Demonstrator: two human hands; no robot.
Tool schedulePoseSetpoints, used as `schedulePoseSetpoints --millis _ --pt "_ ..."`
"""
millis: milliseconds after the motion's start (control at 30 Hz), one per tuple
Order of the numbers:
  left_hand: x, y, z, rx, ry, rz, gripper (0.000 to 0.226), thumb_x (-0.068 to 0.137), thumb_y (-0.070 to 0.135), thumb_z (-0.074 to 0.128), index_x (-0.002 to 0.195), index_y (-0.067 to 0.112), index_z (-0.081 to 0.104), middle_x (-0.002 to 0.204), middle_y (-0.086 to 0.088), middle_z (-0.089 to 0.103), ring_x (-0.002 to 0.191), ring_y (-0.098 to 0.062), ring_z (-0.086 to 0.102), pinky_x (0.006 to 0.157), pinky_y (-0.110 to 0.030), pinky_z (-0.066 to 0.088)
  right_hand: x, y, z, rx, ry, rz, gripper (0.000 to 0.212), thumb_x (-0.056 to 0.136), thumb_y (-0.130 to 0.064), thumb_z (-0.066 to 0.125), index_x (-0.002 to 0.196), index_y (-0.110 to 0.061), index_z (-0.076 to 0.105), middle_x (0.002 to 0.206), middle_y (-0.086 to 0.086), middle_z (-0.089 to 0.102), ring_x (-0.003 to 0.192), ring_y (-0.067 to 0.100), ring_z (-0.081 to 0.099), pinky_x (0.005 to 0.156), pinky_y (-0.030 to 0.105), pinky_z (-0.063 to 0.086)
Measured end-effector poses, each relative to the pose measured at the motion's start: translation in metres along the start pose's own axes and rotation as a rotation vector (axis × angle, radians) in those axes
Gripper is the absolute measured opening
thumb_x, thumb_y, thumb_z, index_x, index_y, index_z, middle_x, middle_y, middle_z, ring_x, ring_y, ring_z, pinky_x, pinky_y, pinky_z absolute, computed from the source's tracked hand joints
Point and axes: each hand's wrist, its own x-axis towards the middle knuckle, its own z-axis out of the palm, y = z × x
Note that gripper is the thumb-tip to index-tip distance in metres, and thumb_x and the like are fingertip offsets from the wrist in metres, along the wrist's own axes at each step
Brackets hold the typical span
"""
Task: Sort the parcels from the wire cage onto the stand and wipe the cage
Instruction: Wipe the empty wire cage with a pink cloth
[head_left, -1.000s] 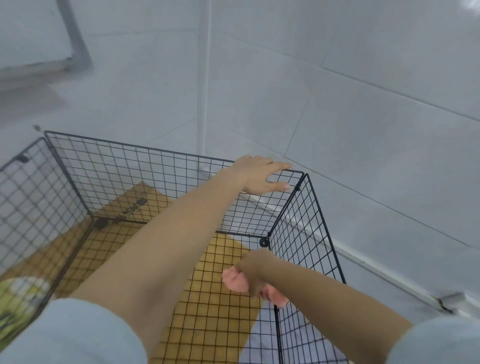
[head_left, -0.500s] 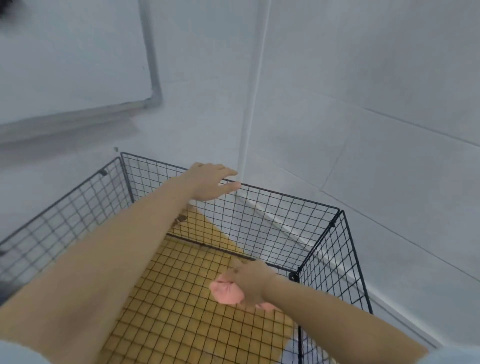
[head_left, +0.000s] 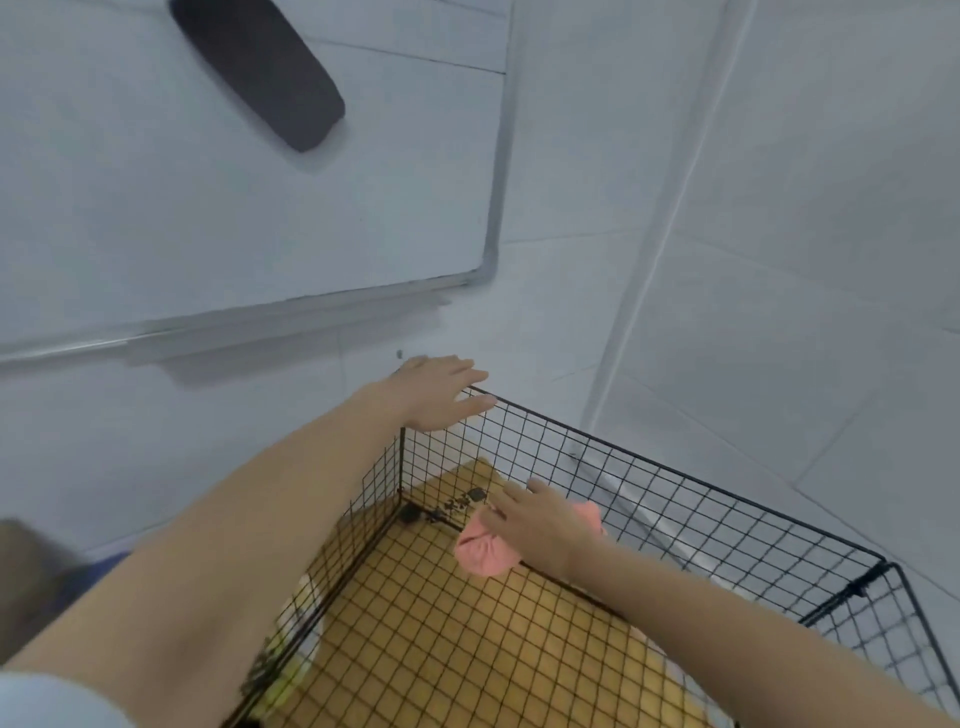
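- The right hand (head_left: 540, 525) lay with its fingers stretched out, pressing the pink cloth (head_left: 483, 553) against the inside of the wire cage (head_left: 675, 474), low on its far wall.
- The cloth bunched out below the palm, near the cage's far-left corner. Most of that wall ran off to the right (probably the way to wipe).
- The left hand (head_left: 441, 395) rested flat and unclenched on the cage's top far-left corner, seemingly steadying it.
- No parcels showed inside the cage, only its yellow-backed mesh floor.

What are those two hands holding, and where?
The right hand presses a bunched pink cloth under its palm. The left hand rests flat on the top corner of the wire cage, gripping nothing.
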Motion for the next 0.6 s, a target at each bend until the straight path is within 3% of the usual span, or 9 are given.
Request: schedulePoseSetpoints --millis 233,400,600 --pt "0.008 -0.021 0.004 -0.102 -0.061 0.002 0.065 0.096 0.06 0.011 0.15 0.027 0.024 0.157 0.004 0.023 0.146 -0.016 0.014 0.119 -0.045 0.002 0.058 -0.008 0.019 -0.055 -0.109 -0.105 0.053 0.085 -0.031 0.069 0.129 -0.016 0.044 0.12 0.012 0.058 0.111 0.031 0.055 0.098 0.043 0.044" --pt "0.016 -0.008 0.01 -0.191 -0.053 0.119 0.063 0.096 0.059 0.005 0.15 0.034 0.026 0.156 0.009 0.025 0.145 -0.011 0.014 0.119 -0.043 -0.004 0.103 -0.022 0.033 -0.187 -0.173 -0.189 0.069 0.075 -0.021 0.077 0.135 -0.023 0.043 0.122 0.011 0.057 0.113 0.031 0.053 0.101 0.043 0.042" --pt "0.03 -0.013 0.032 -0.259 -0.034 0.161 0.067 0.091 0.066 -0.004 0.15 0.041 0.018 0.157 0.013 0.019 0.146 -0.01 0.006 0.118 -0.045 -0.008 0.148 -0.033 0.052 -0.5 -0.225 -0.422 0.052 0.073 -0.02 0.075 0.122 -0.021 0.059 0.134 0.002 0.049 0.128 0.026 0.039 0.108 0.039 0.032"
